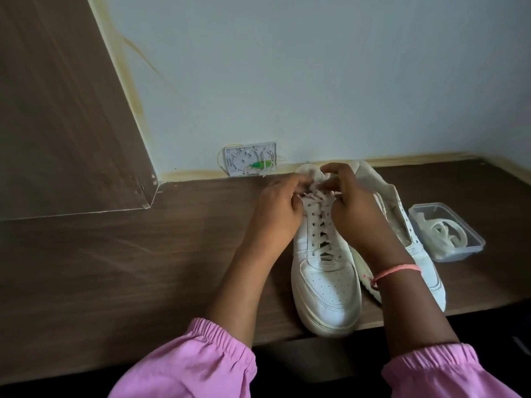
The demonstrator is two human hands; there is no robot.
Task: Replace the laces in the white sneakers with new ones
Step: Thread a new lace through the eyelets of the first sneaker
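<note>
- Pink elastic-cuffed sleeves [201, 366] sit nearest the camera, with both forearms reaching over the table's [115, 268] front edge.
- Standing upright at the front edge, toe toward the camera and slightly overhanging, is the laced white sneaker [326, 285].
- At its top eyelets the left hand [277, 211] and right hand [349, 202] have fingers curled, pinching the white lace [316, 202].
- A pink thread bracelet [398, 271] circles the right wrist.
- Just beside it on the right, the second white sneaker [408, 225] lies tilted on its side, unlaced.
- Toward the table's right edge, a clear plastic container [446, 231] holds coiled white laces [441, 229].
- A white wall box [253, 159] with green parts sits at the back edge.
</note>
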